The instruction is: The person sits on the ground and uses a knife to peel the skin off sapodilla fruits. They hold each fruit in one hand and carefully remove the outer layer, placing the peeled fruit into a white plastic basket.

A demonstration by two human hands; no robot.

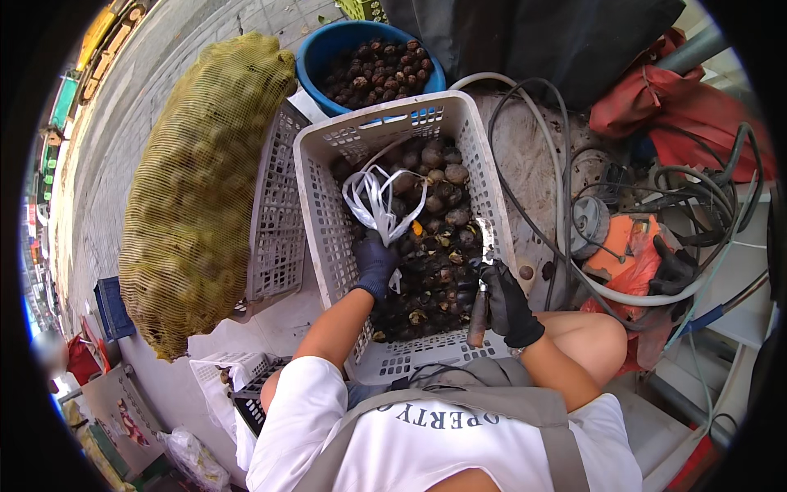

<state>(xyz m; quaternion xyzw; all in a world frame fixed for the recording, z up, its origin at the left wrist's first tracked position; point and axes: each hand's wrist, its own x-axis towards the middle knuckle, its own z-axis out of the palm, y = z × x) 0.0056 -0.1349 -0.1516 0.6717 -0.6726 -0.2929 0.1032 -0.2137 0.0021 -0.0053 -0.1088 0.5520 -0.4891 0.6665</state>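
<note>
My left hand (375,264), in a dark blue knit glove, grips a bunch of white plastic strips (382,206) over the crate's left side. In a black glove, my right hand (511,307) holds a knife at the crate's right wall. The knife's blade (486,238) points away from me, and its worn wooden handle (478,320) points back towards my lap. Below both hands, dark round husked nuts (439,172), apparently walnuts, fill much of the pale plastic crate (499,203). Nearer me they look blacker, with broken husk bits among them.
A bulging yellow mesh sack (197,178) leans on another crate (280,209) at left. Beyond my crate stands a blue basin (307,74) of brown nuts (381,74). Hoses (556,160) and an orange machine (618,246) crowd the right. A black glove (673,267) lies there.
</note>
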